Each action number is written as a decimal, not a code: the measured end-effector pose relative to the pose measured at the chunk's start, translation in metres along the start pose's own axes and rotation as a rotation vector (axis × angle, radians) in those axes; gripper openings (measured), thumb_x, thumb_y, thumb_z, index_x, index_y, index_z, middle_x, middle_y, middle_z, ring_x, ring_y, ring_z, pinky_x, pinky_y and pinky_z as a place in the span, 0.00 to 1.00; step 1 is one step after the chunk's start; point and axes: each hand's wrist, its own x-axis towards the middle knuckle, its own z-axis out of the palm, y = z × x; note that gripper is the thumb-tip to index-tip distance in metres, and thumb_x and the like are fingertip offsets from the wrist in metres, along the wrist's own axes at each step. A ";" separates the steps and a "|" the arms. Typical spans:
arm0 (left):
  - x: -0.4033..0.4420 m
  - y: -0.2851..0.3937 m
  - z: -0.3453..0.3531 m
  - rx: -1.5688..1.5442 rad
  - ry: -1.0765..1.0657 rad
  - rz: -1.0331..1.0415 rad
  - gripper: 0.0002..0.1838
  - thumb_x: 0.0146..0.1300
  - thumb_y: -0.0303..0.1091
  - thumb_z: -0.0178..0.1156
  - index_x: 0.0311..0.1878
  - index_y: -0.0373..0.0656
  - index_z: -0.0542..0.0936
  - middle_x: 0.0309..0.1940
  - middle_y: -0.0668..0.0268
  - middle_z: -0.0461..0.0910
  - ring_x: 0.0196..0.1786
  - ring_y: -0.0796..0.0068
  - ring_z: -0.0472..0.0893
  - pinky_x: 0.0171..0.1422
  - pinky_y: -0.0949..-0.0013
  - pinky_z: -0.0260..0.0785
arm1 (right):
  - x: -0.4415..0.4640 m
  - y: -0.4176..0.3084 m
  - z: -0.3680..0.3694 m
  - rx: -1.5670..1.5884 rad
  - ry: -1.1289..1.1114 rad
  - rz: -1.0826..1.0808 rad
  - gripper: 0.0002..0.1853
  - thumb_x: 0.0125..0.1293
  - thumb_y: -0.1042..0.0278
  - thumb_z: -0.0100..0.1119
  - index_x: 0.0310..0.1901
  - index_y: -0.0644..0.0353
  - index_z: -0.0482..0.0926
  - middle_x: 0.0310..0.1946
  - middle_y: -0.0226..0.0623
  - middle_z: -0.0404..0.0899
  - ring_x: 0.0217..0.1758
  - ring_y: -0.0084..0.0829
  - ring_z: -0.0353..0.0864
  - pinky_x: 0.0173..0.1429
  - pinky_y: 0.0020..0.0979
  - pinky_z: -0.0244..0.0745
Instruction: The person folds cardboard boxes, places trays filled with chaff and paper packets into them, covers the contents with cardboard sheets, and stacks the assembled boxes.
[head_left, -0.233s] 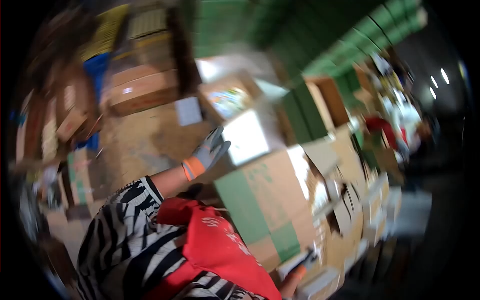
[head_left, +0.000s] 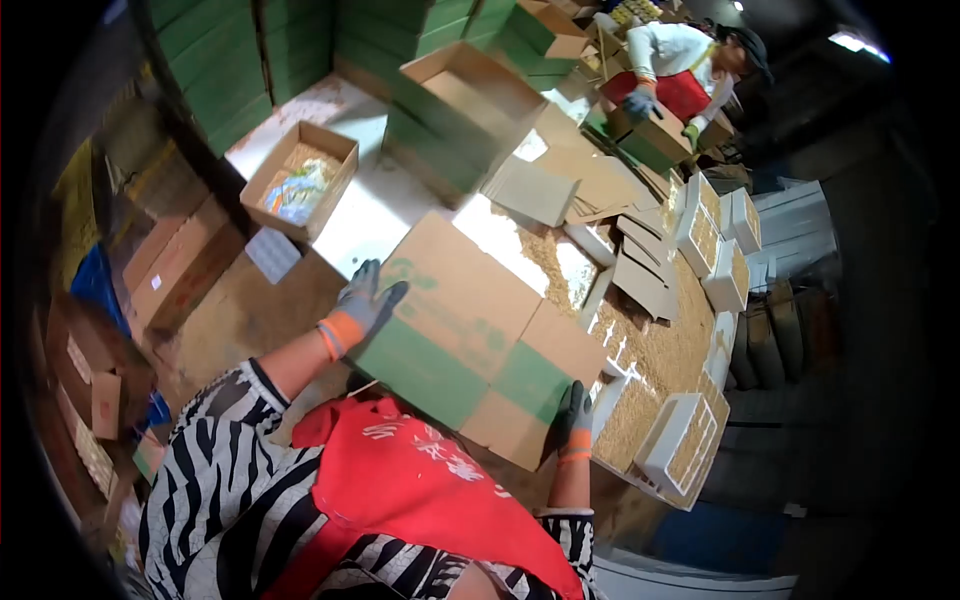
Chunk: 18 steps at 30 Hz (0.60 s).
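Note:
A closed cardboard box (head_left: 470, 290) with a green band lies in front of me, tilted in view. My left hand (head_left: 366, 303), in a grey glove with an orange cuff, grips its left end, thumb over the near edge. At the opposite end my right hand (head_left: 574, 418), gloved the same way, presses against the box's side with its fingers pointing up. The box sits between both hands; its underside is hidden.
An open carton (head_left: 300, 185) with printed packaging inside stands on the white surface (head_left: 375, 215). Behind are a taller open box (head_left: 460, 110) and stacked green boxes (head_left: 205, 60). Grain-like material (head_left: 650, 370), cardboard flaps (head_left: 640, 275) and white trays (head_left: 675, 445) lie right. A co-worker (head_left: 680, 75) handles a box.
The view has swung toward the right. My left hand, apart from the box before, is now on its left end. My right hand has come up against the right end.

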 end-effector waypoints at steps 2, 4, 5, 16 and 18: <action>0.028 0.059 -0.041 -0.658 -0.081 -0.087 0.33 0.66 0.54 0.55 0.62 0.34 0.70 0.61 0.43 0.71 0.68 0.47 0.65 0.72 0.57 0.56 | 0.011 -0.099 -0.024 0.312 0.219 -0.274 0.37 0.67 0.55 0.60 0.70 0.68 0.57 0.69 0.45 0.60 0.68 0.36 0.62 0.70 0.32 0.56; 0.078 0.048 -0.022 -0.641 0.165 0.066 0.24 0.65 0.45 0.60 0.58 0.38 0.74 0.56 0.48 0.76 0.65 0.49 0.69 0.70 0.56 0.59 | 0.035 -0.119 -0.045 0.534 0.144 -0.189 0.33 0.70 0.54 0.57 0.68 0.66 0.61 0.65 0.44 0.66 0.63 0.36 0.67 0.66 0.35 0.64; 0.103 0.052 -0.030 -0.321 0.450 0.374 0.26 0.64 0.46 0.61 0.58 0.38 0.74 0.58 0.49 0.74 0.65 0.48 0.69 0.70 0.54 0.59 | 0.053 -0.123 -0.053 0.692 0.072 -0.284 0.20 0.71 0.57 0.56 0.57 0.62 0.72 0.54 0.37 0.74 0.55 0.31 0.72 0.59 0.32 0.71; 0.062 0.265 -0.184 0.719 0.098 0.891 0.19 0.64 0.49 0.55 0.49 0.46 0.81 0.38 0.58 0.82 0.45 0.59 0.81 0.56 0.63 0.70 | 0.039 -0.199 -0.099 0.663 0.163 -0.837 0.29 0.67 0.67 0.60 0.65 0.69 0.65 0.58 0.41 0.72 0.61 0.32 0.68 0.64 0.31 0.65; 0.085 0.269 -0.198 0.557 -0.073 0.910 0.18 0.64 0.47 0.57 0.47 0.46 0.84 0.40 0.61 0.84 0.44 0.65 0.82 0.50 0.65 0.73 | 0.026 -0.227 -0.104 0.441 0.820 -1.101 0.38 0.62 0.55 0.65 0.69 0.63 0.62 0.69 0.47 0.61 0.71 0.48 0.60 0.71 0.47 0.59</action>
